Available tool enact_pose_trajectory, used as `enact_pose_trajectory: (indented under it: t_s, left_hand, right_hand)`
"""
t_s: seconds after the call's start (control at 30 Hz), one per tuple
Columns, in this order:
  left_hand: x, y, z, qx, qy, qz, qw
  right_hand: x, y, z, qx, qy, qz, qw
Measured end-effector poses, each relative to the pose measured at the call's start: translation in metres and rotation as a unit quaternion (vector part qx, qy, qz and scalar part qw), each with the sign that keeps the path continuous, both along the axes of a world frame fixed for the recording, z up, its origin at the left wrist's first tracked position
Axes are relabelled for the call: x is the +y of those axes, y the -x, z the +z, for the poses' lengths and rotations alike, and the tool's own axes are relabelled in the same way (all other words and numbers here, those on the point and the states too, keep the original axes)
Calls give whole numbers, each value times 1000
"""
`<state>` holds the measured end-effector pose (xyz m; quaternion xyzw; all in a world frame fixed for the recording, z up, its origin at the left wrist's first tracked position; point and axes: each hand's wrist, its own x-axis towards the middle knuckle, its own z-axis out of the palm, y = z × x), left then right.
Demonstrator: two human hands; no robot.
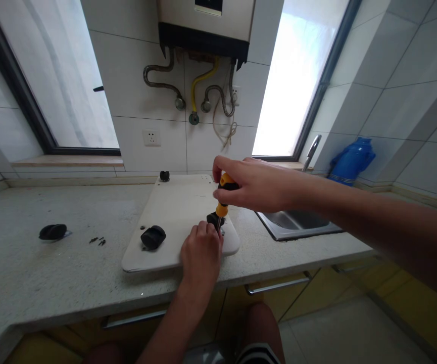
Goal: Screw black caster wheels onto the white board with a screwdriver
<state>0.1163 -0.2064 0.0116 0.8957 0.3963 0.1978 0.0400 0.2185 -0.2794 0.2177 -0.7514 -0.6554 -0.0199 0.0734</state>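
Head view, looking down on a speckled pale stone counter (51, 273). A white rectangular panel with rounded corners (176, 212) lies flat on it, near the front edge. The right hand (254, 184) is wrapped closed around the handle of an orange-and-black screwdriver (224, 194), held almost upright, tip pointing down at the panel's near right corner. The left hand (201, 255) sits right below, fingers curled in against a small black round foot (215, 219) at that corner; whether it truly grips the foot I cannot tell, the fingers cover the contact. A second black foot (153, 237) stands on the panel to the left, apart from both hands. A third black knob (164, 175) sits at the panel's far edge.

Off to the left on the counter lies a loose black oval part (53, 231), and between it and the panel a little cluster of dark screws (98, 240). To the right, a steel sink (297, 222) is sunk into the counter, with a blue jug (350, 162) behind it.
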Motion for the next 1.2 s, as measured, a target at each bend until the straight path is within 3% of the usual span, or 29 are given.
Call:
enact_pose_trajectory:
  t_s: [0.17,0.43,0.67,0.87,1.03,1.2]
  left_hand:
    - [2,0,0,-5,-1,4,1000]
    - [10,5,-4,-34,22,-25,999]
    - [12,15,-5,-81,36,-30,996]
    - [26,24,-3,-135,73,-38,987]
    - [32,41,-3,-188,66,-78,977]
    - [25,109,3,-310,-24,-119,943]
  right_hand:
    - [-3,-3,8,28,47,22,998]
    - [-1,-12,-2,35,5,18,999]
    - [-8,-30,2,82,-73,53,993]
    - [-16,-48,1,160,-175,63,969]
    - [-20,-76,-35,281,-293,59,912]
    - [-19,-108,-124,432,-388,-23,814]
